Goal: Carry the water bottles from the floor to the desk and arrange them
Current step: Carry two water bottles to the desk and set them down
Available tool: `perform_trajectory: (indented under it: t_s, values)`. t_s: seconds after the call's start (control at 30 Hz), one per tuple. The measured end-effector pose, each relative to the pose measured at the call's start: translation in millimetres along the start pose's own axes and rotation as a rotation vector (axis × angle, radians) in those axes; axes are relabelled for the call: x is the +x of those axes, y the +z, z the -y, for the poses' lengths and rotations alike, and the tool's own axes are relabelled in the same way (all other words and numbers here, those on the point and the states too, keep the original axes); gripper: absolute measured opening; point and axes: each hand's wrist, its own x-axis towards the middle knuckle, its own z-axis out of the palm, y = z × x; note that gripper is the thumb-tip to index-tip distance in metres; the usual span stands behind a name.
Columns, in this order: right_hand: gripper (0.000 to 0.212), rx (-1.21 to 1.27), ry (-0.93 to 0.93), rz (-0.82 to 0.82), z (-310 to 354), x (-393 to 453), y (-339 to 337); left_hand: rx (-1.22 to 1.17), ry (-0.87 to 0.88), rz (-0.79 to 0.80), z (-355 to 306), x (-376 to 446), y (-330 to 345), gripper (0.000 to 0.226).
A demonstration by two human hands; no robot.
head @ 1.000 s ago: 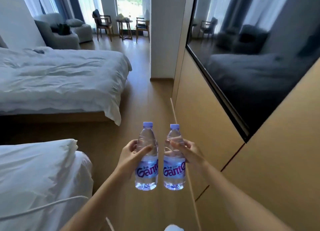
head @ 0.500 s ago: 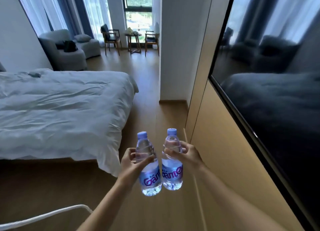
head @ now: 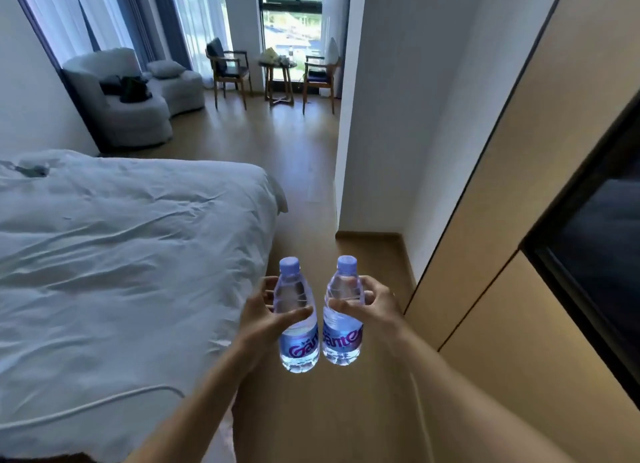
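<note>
- Far left of the frame: a bed (head: 114, 254) with a rumpled white duvet fills the whole side, and a white cable (head: 86, 407) trails over its lower corner.
- Upper left: a pale armchair (head: 117, 98) sits by the curtains, with something dark lying on its seat.
- Left of centre, low down: the left hand (head: 263, 313) is curled round the left bottle (head: 296, 318), thumb across the front just above the label and fingers wrapped behind. The bottle is upright and in the air over the wooden floor (head: 311, 199).
- Just right of that: the right bottle (head: 343, 310), also upright, is close beside its twin and may be touching it near the label. The right hand (head: 372, 306) grips it at the same height, thumb in front.
- How they'll handle (my read): both look full and capped, so there's some heft and no spill risk. The thin clear plastic will likely dent under a hard squeeze and could be slick. This mid-body hold above the label looks sound, and setting them down flat on their bases should stop them tipping.
- Top centre: two wooden chairs flank a small round table (head: 278, 67) at the window.
- Right side: a white pillar (head: 374, 123), then tan wall panels (head: 502, 192) and a dark glossy screen (head: 599, 254) at the edge. No worktop is in sight yet, so the carrying is not finished.
</note>
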Motion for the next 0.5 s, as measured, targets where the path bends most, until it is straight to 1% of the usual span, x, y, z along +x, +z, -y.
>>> perform_trajectory:
  t_s: [0.07, 0.17, 0.23, 0.33, 0.5]
  values:
    - [0.07, 0.019, 0.007, -0.017, 10, 53, 1, -0.008, 0.007, 0.03, -8, 55, 0, 0.058]
    - [0.061, 0.015, 0.015, -0.027, 16, 149, -1, 0.006, 0.01, 0.065, -7, 154, 4, 0.047]
    - [0.058, -0.009, 0.0, -0.019, 19, 212, -2, 0.022, 0.012, 0.061, -7, 214, 8, 0.05]
    - [0.06, -0.016, -0.028, 0.011, 24, 319, -4, 0.048, 0.018, 0.055, -3, 318, 17, 0.056]
    - [0.068, 0.025, -0.017, 0.062, 51, 483, -13, 0.115, 0.007, 0.04, -18, 474, 24, 0.05]
